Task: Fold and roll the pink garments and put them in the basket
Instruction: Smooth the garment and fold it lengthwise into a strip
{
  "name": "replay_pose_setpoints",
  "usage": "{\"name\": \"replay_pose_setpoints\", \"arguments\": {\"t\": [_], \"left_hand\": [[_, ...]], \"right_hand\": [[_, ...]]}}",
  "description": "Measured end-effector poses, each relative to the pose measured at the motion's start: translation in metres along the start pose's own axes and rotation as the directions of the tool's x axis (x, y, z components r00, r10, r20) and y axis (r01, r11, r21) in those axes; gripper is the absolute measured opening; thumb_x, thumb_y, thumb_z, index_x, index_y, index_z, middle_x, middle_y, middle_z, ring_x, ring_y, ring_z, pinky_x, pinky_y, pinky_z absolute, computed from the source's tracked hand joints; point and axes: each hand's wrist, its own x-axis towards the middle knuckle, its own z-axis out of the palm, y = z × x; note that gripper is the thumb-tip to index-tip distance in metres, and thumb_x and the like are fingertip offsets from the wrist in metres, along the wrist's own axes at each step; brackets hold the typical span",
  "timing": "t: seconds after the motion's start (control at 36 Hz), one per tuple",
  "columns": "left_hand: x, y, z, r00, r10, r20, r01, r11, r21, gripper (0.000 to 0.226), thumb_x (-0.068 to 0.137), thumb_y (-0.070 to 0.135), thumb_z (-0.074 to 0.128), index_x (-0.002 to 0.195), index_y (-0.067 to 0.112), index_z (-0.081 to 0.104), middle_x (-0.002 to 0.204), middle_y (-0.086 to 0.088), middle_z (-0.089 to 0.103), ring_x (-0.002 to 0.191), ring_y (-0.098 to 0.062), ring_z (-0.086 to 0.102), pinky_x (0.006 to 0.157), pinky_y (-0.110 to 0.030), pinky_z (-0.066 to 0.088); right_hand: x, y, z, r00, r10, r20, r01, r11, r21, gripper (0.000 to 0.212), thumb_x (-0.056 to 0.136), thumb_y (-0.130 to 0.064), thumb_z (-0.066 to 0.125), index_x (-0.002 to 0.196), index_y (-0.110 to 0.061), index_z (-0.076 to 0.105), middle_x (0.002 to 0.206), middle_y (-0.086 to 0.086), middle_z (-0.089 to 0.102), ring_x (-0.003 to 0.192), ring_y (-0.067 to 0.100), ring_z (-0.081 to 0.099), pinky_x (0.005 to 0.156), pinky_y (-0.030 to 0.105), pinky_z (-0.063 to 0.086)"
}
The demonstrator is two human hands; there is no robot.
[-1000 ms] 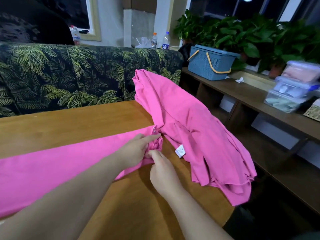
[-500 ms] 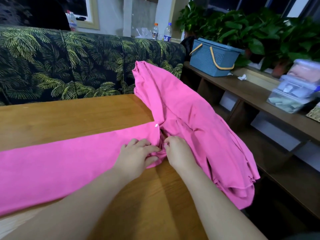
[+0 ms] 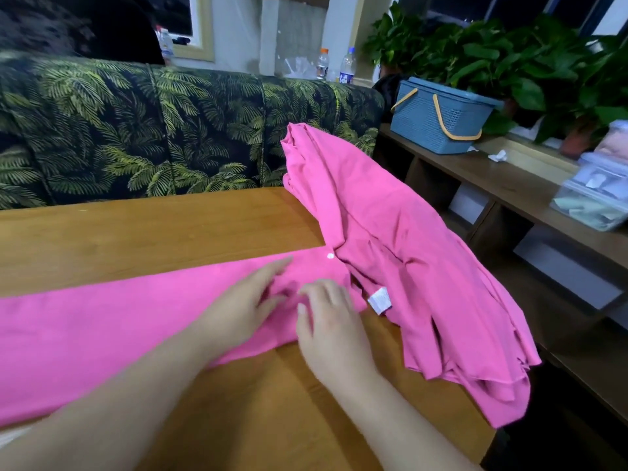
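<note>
A long folded pink garment lies flat across the wooden table, reaching to the left edge of view. Both hands rest on its right end. My left hand lies on the cloth with fingers stretched out. My right hand presses the end of the cloth with fingers bent down; the motion blur hides whether it pinches the fabric. A pile of pink garments with a white label drapes over the table's right corner. The blue basket with tan handles stands on the side shelf at the back right.
A leaf-patterned sofa runs behind the table. The wooden shelf unit on the right carries stacked clear plastic boxes and potted plants. Water bottles stand on the ledge behind the sofa.
My left hand has opened and slid up over the cloth's end. My right hand has shifted left from the pile onto the folded garment. The white label shows again.
</note>
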Motion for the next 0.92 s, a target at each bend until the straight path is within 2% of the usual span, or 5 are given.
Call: {"name": "replay_pose_setpoints", "arguments": {"t": [0.08,0.17,0.22,0.61,0.92], "left_hand": [[-0.025,-0.053,-0.046,0.999,-0.044,0.015,0.035,0.927,0.374,0.084,0.075,0.087,0.014,0.142,0.041,0.037,0.148,0.021,0.032,0.14,-0.004,0.026,0.115,-0.034,0.02],[-0.055,-0.083,-0.08,0.975,-0.217,0.04,0.153,0.797,0.585,0.093,0.049,0.09,-0.027,0.133,0.064,0.005,0.145,0.033,-0.004,0.138,0.005,-0.004,0.117,-0.043,0.002],[-0.07,-0.095,-0.099,0.957,-0.287,0.038,0.206,0.769,0.605,0.093,0.045,0.089,-0.03,0.131,0.067,-0.004,0.146,0.032,-0.013,0.14,0.001,-0.01,0.116,-0.044,-0.004],[-0.136,-0.165,-0.189,0.937,-0.343,0.06,0.239,0.759,0.606,0.065,0.06,0.097,-0.001,0.122,0.08,-0.014,0.15,0.033,-0.015,0.143,0.001,-0.014,0.112,-0.026,0.002],[-0.139,-0.159,-0.172,0.896,-0.435,-0.084,0.399,0.709,0.581,0.073,0.05,0.094,-0.022,0.122,0.078,-0.019,0.15,0.027,-0.022,0.142,-0.006,-0.019,0.117,-0.034,-0.004]], "right_hand": [[-0.005,-0.025,0.02,0.954,0.086,0.286,-0.065,0.994,-0.084,0.057,0.086,-0.053,0.028,0.121,-0.023,0.062,0.125,0.004,0.062,0.114,0.031,0.057,0.093,0.045,0.047],[0.014,-0.036,0.032,0.823,0.118,0.556,-0.061,0.991,-0.12,0.08,0.08,-0.065,0.003,0.147,-0.032,0.033,0.158,0.002,0.024,0.145,0.03,0.018,0.116,0.047,0.016],[0.033,-0.037,0.042,0.775,0.093,0.625,-0.045,0.995,-0.092,0.066,0.093,-0.062,0.013,0.152,-0.033,0.021,0.162,0.0,0.009,0.148,0.026,0.004,0.118,0.042,0.005],[0.181,-0.024,0.149,0.698,-0.075,0.712,0.158,0.986,-0.051,0.053,0.104,-0.044,0.015,0.154,-0.029,0.008,0.162,-0.004,0.002,0.148,0.018,-0.009,0.118,0.034,-0.005],[0.219,-0.082,0.189,0.83,0.005,0.558,0.121,0.975,-0.189,0.054,0.104,-0.039,0.028,0.151,-0.012,0.023,0.161,0.008,0.012,0.149,0.024,-0.002,0.12,0.038,0.001]]}}
